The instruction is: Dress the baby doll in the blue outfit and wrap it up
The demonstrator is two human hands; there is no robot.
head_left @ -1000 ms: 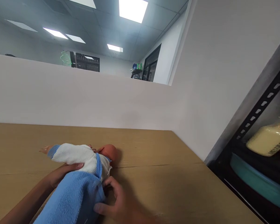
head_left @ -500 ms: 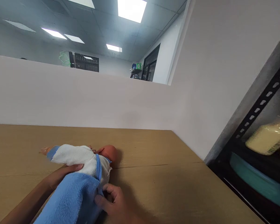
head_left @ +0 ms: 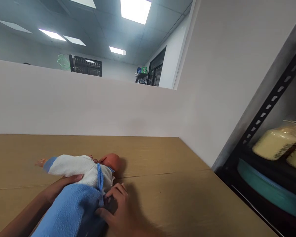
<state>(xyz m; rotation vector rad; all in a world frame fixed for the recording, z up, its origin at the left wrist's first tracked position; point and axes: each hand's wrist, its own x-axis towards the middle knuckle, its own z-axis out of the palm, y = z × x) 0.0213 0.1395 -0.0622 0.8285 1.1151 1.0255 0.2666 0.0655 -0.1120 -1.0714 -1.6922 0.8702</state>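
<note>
A baby doll (head_left: 88, 172) lies on a brown cardboard-covered tabletop (head_left: 162, 197). It wears a white top with blue trim and blue fleece bottoms (head_left: 71, 214); its bald head (head_left: 111, 161) points away from me. My left hand (head_left: 61, 186) lies along the doll's left side, fingers curled against the white sleeve. At the doll's right side, my right hand (head_left: 115, 207) pinches the edge of the blue fleece at the waist.
A white partition wall (head_left: 88, 105) closes off the far edge and right side of the table. At the right stands a black metal rack (head_left: 268, 108) with pale jars (head_left: 276, 143) and a teal dish (head_left: 266, 187) on its shelves.
My right hand has shifted in against the doll's waist and its fingers have closed on the blue fleece. The view has swung slightly right; the doll stays in place.
</note>
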